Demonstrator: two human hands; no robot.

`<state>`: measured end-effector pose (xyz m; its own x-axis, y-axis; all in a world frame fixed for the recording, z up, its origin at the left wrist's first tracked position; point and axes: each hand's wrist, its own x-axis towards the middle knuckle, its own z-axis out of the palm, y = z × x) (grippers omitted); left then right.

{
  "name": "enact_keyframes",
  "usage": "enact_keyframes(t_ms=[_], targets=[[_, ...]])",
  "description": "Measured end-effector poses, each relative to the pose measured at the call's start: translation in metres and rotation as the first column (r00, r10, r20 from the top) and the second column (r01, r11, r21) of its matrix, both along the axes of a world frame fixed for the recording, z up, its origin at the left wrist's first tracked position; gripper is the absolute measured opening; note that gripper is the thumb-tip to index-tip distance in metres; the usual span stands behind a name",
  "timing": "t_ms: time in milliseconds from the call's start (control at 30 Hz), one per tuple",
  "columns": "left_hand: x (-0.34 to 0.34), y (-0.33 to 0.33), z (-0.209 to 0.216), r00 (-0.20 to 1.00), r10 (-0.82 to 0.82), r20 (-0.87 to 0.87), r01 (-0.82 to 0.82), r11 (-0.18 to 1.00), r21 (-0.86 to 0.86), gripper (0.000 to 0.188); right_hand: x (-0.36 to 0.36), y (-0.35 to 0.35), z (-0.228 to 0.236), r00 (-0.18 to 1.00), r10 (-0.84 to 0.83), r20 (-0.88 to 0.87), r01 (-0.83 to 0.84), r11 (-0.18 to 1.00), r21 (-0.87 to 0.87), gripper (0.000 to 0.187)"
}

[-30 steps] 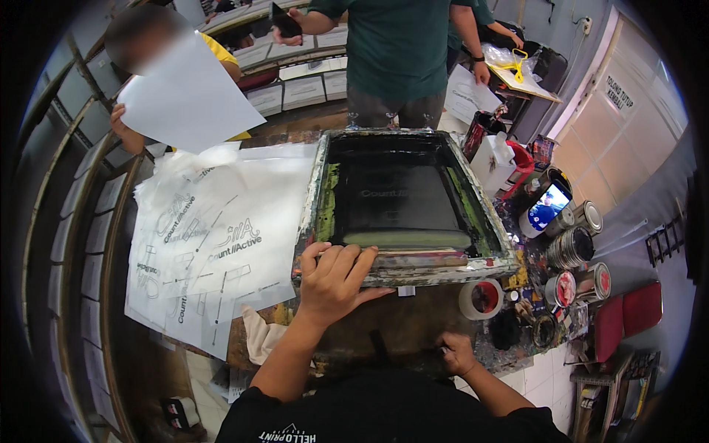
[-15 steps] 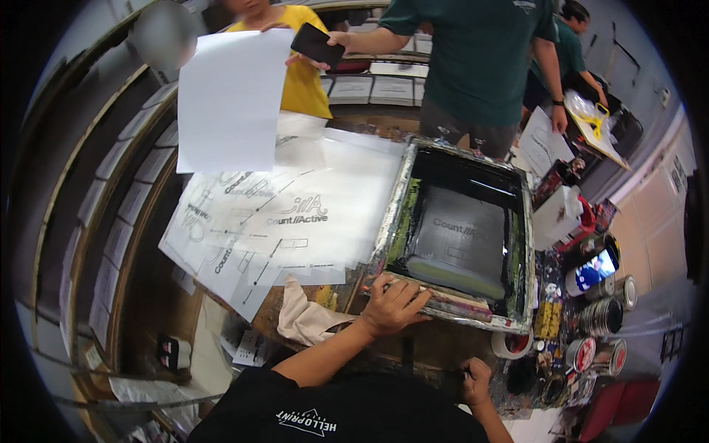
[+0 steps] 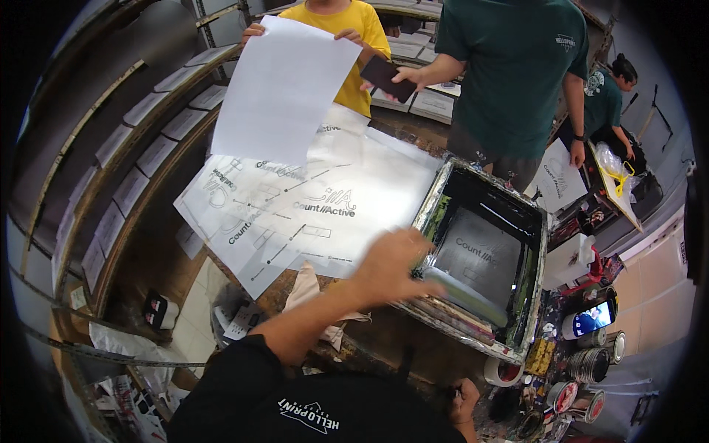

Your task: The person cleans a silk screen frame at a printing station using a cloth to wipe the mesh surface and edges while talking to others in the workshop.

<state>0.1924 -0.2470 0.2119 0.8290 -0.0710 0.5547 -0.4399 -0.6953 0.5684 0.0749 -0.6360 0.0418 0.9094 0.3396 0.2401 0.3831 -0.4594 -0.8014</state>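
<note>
Hands [image 3: 390, 269] well apart, left near frame [image 3: 433, 196] edge

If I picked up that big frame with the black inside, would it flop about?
Probably not: the frame looks thick around its edge, so likely stiff. It may feel heavy, being so wide. Its shiny inside could be slippery.

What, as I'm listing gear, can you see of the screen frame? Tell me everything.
The frame is rectangular, its pale, worn rails smeared with dark paint and perhaps wooden. Inside, a greyish panel bears dark lettering, bordered by black, with green along the left and near sides. A brownish strip runs along the near rail. The frame sits askew over the table, beside printed sheets; whether it lies flat is unclear. The left hand is blurred at its near left corner, possibly touching.
</note>
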Motion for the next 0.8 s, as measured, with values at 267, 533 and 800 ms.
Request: enact_keyframes(t_ms=[267,533,800], targets=[[-0.004,0.343,-0.074,-0.036,0.995,-0.093,-0.903,-0.072,-0.424,0.066,0.003,0.011,-0.002,1.000,0.029,0.012,-0.029,0.999,0.029,0.052],[-0.013,0.295,-0.053,0.535,0.722,0.439,-0.758,0.639,-0.128,0.038,0.001,-0.006,-0.019,1.000,0.030,0.005,-0.030,0.999,-0.030,0.055],[-0.042,0.224,-0.071,0.642,0.515,0.568,-0.741,0.608,0.286,0.048,0.003,0.004,-0.003,0.998,0.056,-0.027,-0.057,0.997,-0.052,0.059]])
